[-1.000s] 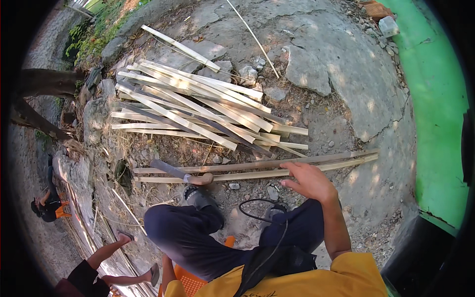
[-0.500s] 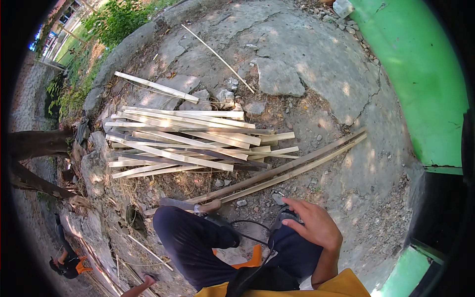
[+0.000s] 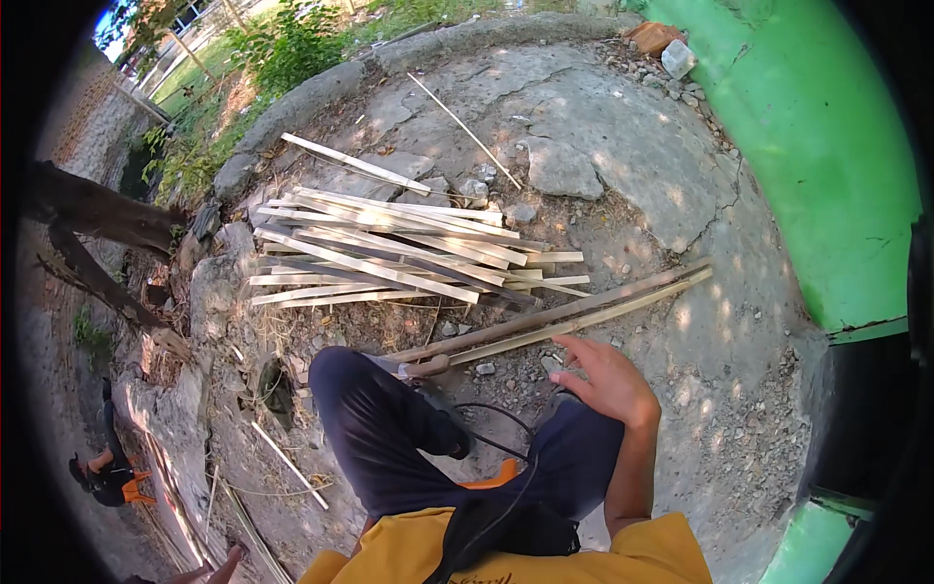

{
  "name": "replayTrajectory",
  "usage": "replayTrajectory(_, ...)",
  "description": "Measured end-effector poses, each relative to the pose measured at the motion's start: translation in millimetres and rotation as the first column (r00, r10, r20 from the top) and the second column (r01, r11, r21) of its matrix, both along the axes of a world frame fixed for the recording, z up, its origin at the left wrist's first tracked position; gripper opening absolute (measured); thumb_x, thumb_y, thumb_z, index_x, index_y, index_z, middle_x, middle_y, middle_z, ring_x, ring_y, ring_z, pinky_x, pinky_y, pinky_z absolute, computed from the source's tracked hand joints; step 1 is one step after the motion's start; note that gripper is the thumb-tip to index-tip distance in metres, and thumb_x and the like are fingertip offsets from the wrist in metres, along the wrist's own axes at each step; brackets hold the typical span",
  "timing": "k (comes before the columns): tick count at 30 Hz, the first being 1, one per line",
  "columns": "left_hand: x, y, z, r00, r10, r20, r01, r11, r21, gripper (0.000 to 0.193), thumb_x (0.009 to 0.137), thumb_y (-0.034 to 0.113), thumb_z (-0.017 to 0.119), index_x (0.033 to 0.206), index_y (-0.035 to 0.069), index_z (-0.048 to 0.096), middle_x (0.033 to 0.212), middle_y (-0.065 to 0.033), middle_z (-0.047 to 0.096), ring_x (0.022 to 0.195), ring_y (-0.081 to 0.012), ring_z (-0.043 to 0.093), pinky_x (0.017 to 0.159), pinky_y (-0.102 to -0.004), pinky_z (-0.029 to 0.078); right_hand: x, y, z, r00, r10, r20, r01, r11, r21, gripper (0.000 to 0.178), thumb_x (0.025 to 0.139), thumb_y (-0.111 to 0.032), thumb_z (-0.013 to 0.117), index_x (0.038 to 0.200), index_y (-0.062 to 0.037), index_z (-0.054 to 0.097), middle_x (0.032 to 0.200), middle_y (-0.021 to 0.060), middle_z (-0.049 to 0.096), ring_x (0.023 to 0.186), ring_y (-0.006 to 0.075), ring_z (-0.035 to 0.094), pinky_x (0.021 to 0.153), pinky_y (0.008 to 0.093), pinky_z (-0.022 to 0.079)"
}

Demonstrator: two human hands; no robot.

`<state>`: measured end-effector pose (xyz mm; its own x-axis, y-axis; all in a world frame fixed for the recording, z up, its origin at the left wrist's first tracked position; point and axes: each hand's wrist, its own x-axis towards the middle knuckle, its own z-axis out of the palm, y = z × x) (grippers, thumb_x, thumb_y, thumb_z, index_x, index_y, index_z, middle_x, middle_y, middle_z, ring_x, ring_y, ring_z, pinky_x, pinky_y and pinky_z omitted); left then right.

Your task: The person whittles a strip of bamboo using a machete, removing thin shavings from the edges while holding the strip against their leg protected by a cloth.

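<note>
My right hand (image 3: 615, 386) hovers over my right knee and shoe, thumb and forefinger apart, with nothing visible in it. My left hand is not in view. By my left knee lies a large knife with a wooden handle (image 3: 426, 367); my leg partly hides its blade (image 3: 381, 364). Two long split bamboo lengths (image 3: 623, 310) lie slantwise just beyond the knife and my right hand. Farther off, a pile of pale and dark bamboo strips (image 3: 389, 255) rests crosswise on the ground.
One loose strip (image 3: 355, 164) and a thin stick (image 3: 465, 131) lie beyond the pile on cracked concrete (image 3: 623, 107). A green wall (image 3: 808, 146) runs along the right. Tree trunks (image 3: 107, 209) stand at left, where another person (image 3: 102, 477) sits. A black cable (image 3: 501, 438) hangs between my legs.
My view has shifted, so the pile appears farther right and higher. My right hand stays over my knee, its fingers slightly more bent. More of my yellow shirt shows.
</note>
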<state>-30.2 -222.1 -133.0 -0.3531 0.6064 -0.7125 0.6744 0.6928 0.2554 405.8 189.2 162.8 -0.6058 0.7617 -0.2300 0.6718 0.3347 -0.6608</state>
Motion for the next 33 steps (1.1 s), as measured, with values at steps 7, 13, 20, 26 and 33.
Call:
replayTrajectory(7,-4,-50,-13,0.991,0.104,0.087,-0.110,0.992,0.062,0.067,0.085,0.033,0.077,0.141,0.002,0.058,0.128,-0.0268,0.067,0.120,-0.0427,0.064,0.104,-0.0479,0.049,9,-8,5,0.998,-0.070,-0.004,0.069,0.988,-0.138,0.057,0.096,-0.029,0.076,0.145,-0.0070,0.057,0.100,0.0142,0.076,0.087,0.0254,0.074,0.082,0.0382,0.058)
replayTrajectory(13,-109,-64,-58,0.774,0.447,0.448,-0.572,0.798,0.192,0.065,0.085,0.033,0.076,0.139,0.001,0.060,0.125,-0.0271,0.069,0.117,-0.0427,0.066,0.102,-0.0477,0.051,8,-20,25,0.990,-0.093,0.109,0.107,0.985,-0.135,0.056,0.096,-0.029,0.076,0.143,-0.0041,0.058,0.100,0.0175,0.076,0.089,0.0266,0.074,0.080,0.0390,0.058)
replayTrajectory(20,-95,76,225,0.849,0.465,0.251,-0.427,0.324,0.844,0.033,0.107,0.031,0.061,0.108,-0.002,0.064,0.084,-0.0111,0.071,0.077,-0.0203,0.070,0.071,-0.0356,0.054,-39,-52,75,0.999,0.038,-0.038,-0.034,0.995,0.094,0.051,0.097,-0.021,0.075,0.143,-0.0071,0.059,0.105,0.0141,0.073,0.093,0.0232,0.072,0.085,0.0377,0.057)
replayTrajectory(26,-18,89,335,0.878,0.450,-0.163,-0.213,0.673,0.708,0.060,0.092,0.058,0.074,0.080,0.001,0.063,0.065,-0.0088,0.061,0.062,-0.0202,0.063,0.060,-0.0375,0.047,-40,-42,41,0.998,0.039,-0.055,-0.037,0.998,0.042,0.049,0.095,-0.023,0.075,0.139,-0.0040,0.061,0.101,0.0163,0.075,0.091,0.0264,0.076,0.081,0.0396,0.059)
replayTrajectory(33,40,53,337,0.938,0.205,-0.279,-0.007,0.818,0.575,0.069,0.083,0.067,0.077,0.065,0.000,0.066,0.059,-0.0117,0.063,0.059,-0.0315,0.065,0.059,-0.0431,0.049,-40,-37,15,0.994,0.010,-0.110,-0.003,0.998,0.061,0.045,0.093,-0.023,0.075,0.133,-0.0046,0.066,0.097,0.0157,0.078,0.090,0.0277,0.076,0.082,0.0392,0.059)
